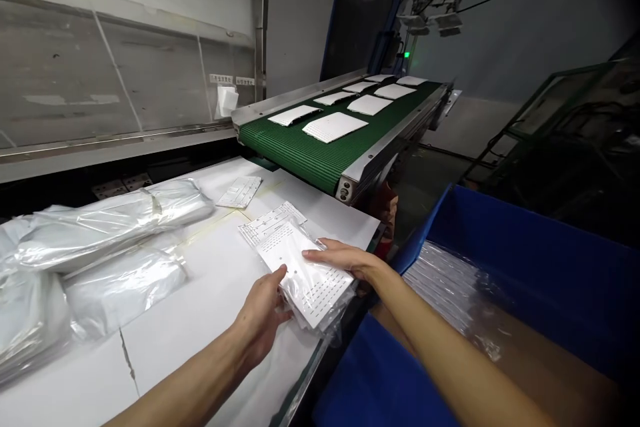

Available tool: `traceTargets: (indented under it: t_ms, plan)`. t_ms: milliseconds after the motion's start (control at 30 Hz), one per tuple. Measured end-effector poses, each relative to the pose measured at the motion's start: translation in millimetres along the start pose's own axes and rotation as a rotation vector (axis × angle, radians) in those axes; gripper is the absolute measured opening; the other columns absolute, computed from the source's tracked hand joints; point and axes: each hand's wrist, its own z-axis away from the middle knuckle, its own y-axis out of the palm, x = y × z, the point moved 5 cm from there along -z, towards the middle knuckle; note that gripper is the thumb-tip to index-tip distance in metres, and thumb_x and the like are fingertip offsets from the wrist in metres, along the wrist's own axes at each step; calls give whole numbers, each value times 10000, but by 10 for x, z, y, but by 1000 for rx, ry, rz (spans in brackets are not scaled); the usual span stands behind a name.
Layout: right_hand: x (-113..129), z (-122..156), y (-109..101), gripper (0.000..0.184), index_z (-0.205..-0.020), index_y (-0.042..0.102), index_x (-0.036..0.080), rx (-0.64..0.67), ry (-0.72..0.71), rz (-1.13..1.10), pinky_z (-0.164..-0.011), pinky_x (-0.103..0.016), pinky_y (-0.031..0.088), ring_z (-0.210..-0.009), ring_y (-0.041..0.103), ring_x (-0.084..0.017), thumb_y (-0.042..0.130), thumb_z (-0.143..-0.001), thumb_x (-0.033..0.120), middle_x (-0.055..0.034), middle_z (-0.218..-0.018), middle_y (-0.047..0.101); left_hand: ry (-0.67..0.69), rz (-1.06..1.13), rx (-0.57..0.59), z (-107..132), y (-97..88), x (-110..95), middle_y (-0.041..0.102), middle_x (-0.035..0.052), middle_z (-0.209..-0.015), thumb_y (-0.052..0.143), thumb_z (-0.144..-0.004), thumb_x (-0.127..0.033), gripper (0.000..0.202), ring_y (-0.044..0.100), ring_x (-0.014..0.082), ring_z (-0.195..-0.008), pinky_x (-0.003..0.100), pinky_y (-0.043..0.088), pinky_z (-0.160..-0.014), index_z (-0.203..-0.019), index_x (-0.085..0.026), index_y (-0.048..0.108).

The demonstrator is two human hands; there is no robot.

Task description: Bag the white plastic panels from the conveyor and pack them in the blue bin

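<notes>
A stack of white perforated plastic plates in a clear bag (307, 277) lies at the near right edge of the white table (200, 293). My left hand (263, 313) grips its near left edge, thumb on top. My right hand (343, 259) lies across its far right side, fingers curled over the bag's edge. More loose white plates (270, 220) lie just beyond the stack, and one separate plate (240, 191) sits farther back.
A green conveyor belt (300, 150) carries several white plates (334, 126) toward the table. Piles of clear plastic bags (110, 220) cover the table's left side. A blue bin (525, 260) at right holds bagged plates (445, 280) and cardboard.
</notes>
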Motion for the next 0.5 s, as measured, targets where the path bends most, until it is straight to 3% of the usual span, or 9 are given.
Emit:
traceTargets:
  t_ms: [133,233,367,433,500]
  plan:
    - [79,249,287,782,-1296,440,186,49,-92,-66,-762,-446,530,-934,642,-290,778,-630,419,-129,-1120,635,35,-115,-51,119,-4,-34,537,147,-1302,572,-837,-381,528,532,312,-1131,458,433,-919,-1306,-179,438]
    - [127,441,575,857,-1382,268,251,-2,-272,-116,-877,-420,486,-1080,575,-255,751,-686,383,-97,-1274,538,200,-205,-122,322,-98,-135,523,107,-1320,594,-824,-355,553,503,309,-1164,449,415,-942,-1329,-235,402]
    - [192,598,955,730,-1321,339,258,-36,-667,-235,-977,-361,396,-1153,512,-220,740,-713,302,-52,-1262,537,528,-300,-157,590,-328,-368,513,116,-1306,715,-714,-378,783,482,323,-1186,405,411,-957,-1371,-235,312]
    - [150,572,1134,651,-1279,384,249,47,-680,-245,-938,-371,418,-1089,552,-229,726,-727,300,-54,-1190,580,608,-320,-156,654,-499,-456,475,143,-1335,753,-665,-397,941,465,336,-1202,400,402,-967,-1414,-214,213]
    - [111,526,1276,699,-1293,368,243,171,-643,-230,-917,-391,427,-1051,570,-242,742,-706,302,-61,-1159,591,617,-347,-118,667,-656,-512,445,169,-1357,772,-631,-427,1047,452,353,-1208,416,395,-970,-1436,-191,145]
